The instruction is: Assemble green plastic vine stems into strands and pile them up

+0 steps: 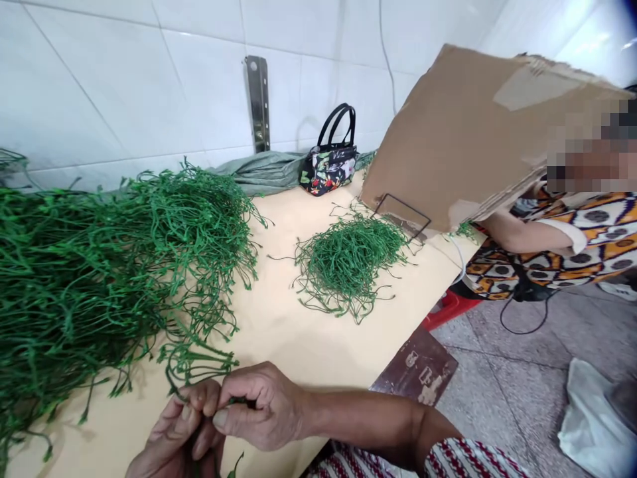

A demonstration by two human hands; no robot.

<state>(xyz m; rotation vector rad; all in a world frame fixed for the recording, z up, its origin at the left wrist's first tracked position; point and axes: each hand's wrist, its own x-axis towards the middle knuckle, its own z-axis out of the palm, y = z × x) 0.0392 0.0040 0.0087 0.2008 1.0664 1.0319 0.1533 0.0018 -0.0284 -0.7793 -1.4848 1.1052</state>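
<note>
My left hand (174, 425) is closed in a pinch at the bottom of the view, with a thin green artificial plant stem (172, 382) at its fingertips. Against it, my right hand (263, 408) is pinched too, thumb and forefinger meeting the left fingers. A dark green bit shows inside the right hand's curl; the exact joint between the fingertips is hidden. Just beyond the hands lie several loose green stems (206, 358) with small budded tips. To the left spreads a large heap of such stems (74, 285). A smaller pile (348, 259) sits further along the table.
The pale tabletop (279, 312) runs along a tiled wall. A flowered handbag (328, 166) stands at the back beside grey-green cloth (269, 172). At right, a cardboard sheet (462, 133) leans up before another person (557, 245). A red container (452, 309) is below the table edge.
</note>
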